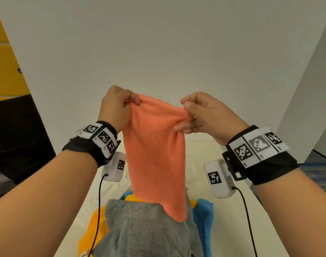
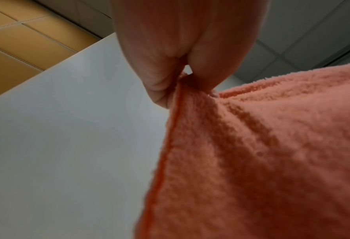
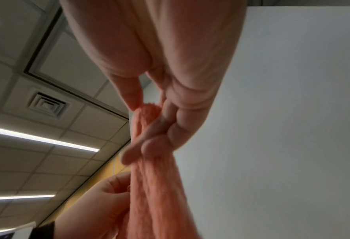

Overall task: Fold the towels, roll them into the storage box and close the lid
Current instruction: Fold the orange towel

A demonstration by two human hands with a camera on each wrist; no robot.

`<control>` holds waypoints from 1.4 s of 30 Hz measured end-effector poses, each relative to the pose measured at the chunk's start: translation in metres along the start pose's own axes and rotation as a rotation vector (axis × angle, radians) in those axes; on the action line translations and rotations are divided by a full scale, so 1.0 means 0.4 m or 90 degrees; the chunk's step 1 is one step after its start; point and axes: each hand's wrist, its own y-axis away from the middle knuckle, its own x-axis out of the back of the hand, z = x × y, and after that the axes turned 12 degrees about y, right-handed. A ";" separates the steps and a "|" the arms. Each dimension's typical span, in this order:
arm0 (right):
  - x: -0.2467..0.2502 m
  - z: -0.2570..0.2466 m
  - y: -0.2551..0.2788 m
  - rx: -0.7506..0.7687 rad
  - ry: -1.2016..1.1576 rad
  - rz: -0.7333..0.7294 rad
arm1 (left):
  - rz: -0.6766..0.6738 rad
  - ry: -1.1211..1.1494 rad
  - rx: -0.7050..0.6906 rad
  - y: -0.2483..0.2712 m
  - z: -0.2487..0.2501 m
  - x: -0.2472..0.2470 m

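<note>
An orange towel (image 1: 154, 156) hangs in the air in front of me, held up by its top edge. My left hand (image 1: 119, 104) pinches the towel's top left corner between thumb and fingers, seen close in the left wrist view where the left hand (image 2: 182, 77) nips the orange towel (image 2: 262, 161) at its hemmed corner. My right hand (image 1: 197, 115) pinches the top right part, bunching the cloth; in the right wrist view the right hand (image 3: 149, 116) grips the orange towel (image 3: 155, 186). The towel's lower tip hangs over a pile of towels. No storage box can be made out.
Below lies a pile: a grey towel (image 1: 143, 230) on top, a yellow towel (image 1: 95, 225) and a blue towel (image 1: 205, 216) under it, on a white table (image 1: 199, 151). White panels (image 1: 158, 52) stand behind and at the right. A dark object (image 1: 15, 138) sits at the left.
</note>
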 end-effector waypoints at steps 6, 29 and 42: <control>0.001 0.030 -0.005 -0.053 0.230 -0.096 | 0.021 0.019 -0.039 -0.016 0.014 0.008; 0.049 0.069 -0.031 0.086 0.360 0.126 | -0.021 -0.040 -0.019 -0.015 -0.013 0.009; 0.035 0.066 -0.006 0.108 0.411 -0.045 | -0.017 -0.082 0.010 -0.031 -0.019 0.019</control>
